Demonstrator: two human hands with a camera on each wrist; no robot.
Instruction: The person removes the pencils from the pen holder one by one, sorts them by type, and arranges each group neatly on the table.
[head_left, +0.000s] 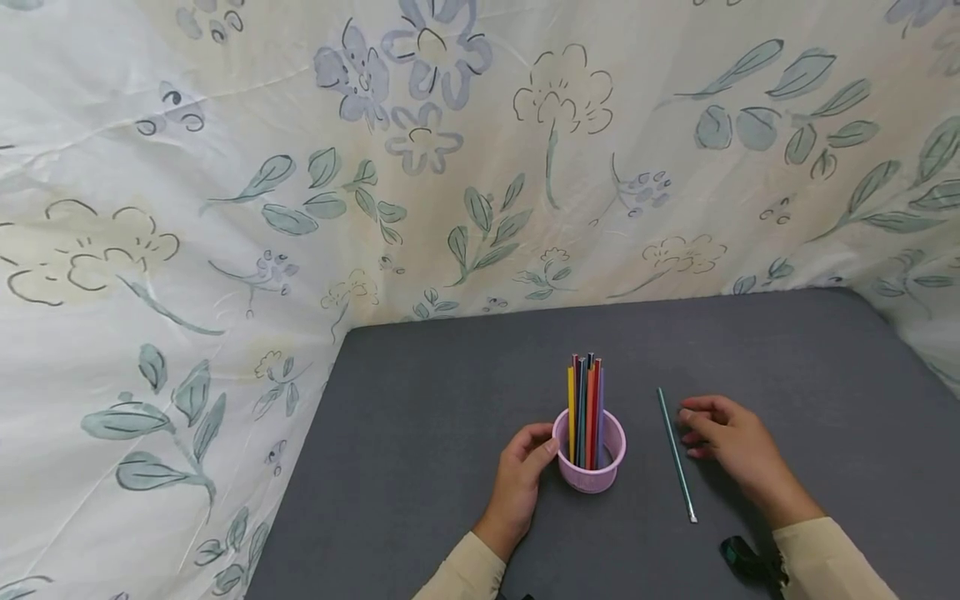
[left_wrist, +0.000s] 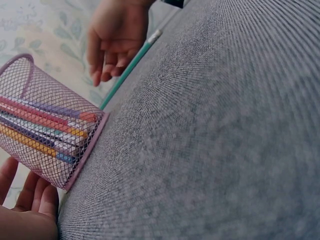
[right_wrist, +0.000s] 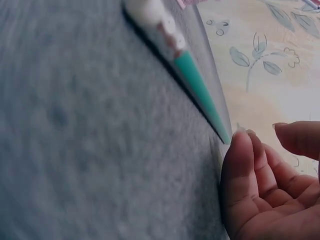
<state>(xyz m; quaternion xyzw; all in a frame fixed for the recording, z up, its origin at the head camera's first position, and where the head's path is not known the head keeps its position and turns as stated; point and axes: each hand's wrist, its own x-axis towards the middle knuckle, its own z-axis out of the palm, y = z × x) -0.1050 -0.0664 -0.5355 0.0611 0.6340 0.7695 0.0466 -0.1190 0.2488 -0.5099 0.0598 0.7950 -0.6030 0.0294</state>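
A pink mesh cup (head_left: 588,479) (left_wrist: 50,95) stands upright on the dark table with several coloured pencils (head_left: 586,417) in it. The left hand (head_left: 519,479) (left_wrist: 30,210) has its fingers and thumb around the cup's left side. To the right of the cup a green pencil (head_left: 677,454) (left_wrist: 131,65) (right_wrist: 200,92) lies on the table, its white-tipped end toward the person. Just right of that pencil is the right hand (head_left: 738,450) (left_wrist: 120,35) (right_wrist: 275,190), fingers loosely bent, thumb apart from them, nothing held.
The grey table top (head_left: 420,400) ends at a flower-patterned cloth (head_left: 480,167) behind and on the left. A dark object (head_left: 742,557) is beside the right sleeve, near the table's front.
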